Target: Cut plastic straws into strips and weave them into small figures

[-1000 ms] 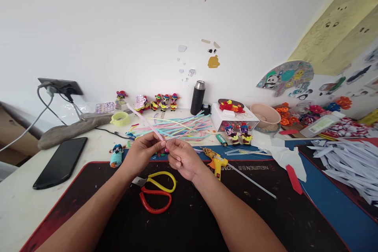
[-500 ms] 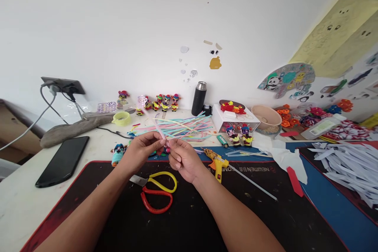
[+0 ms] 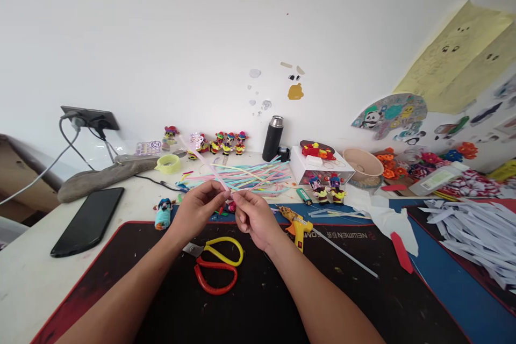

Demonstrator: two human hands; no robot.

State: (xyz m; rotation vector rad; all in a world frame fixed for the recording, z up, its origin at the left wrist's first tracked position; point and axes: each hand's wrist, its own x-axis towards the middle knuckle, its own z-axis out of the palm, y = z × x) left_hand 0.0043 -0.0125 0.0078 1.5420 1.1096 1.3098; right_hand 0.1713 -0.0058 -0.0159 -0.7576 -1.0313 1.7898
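A long, thin pale pink strip (image 3: pixel 209 166) rises up and to the left from between my hands. My left hand (image 3: pixel 201 204) pinches it near its lower end, and the fingertips of my right hand (image 3: pixel 253 212) close on that end, touching the left fingers. My fingers partly hide the end. Behind my hands lies a pile of pastel strips (image 3: pixel 258 174). Below them, on the black mat (image 3: pixel 226 317), rest scissors (image 3: pixel 220 279) with one yellow and one red handle. A yellow glue gun (image 3: pixel 298 227) with a long glue stick is to the right of my right hand.
A small turquoise doll (image 3: pixel 163 214) and a black phone (image 3: pixel 87 222) are on the left. Several dolls (image 3: pixel 228 142), a black flask (image 3: pixel 273 138) and a white box (image 3: pixel 302 166) stand near the wall. White paper strips (image 3: pixel 475 239) are heaped at the right.
The pink strip now extends farther up and to the left, and more of it shows above my hands. My hands stay together in nearly the same place. The view has shifted slightly.
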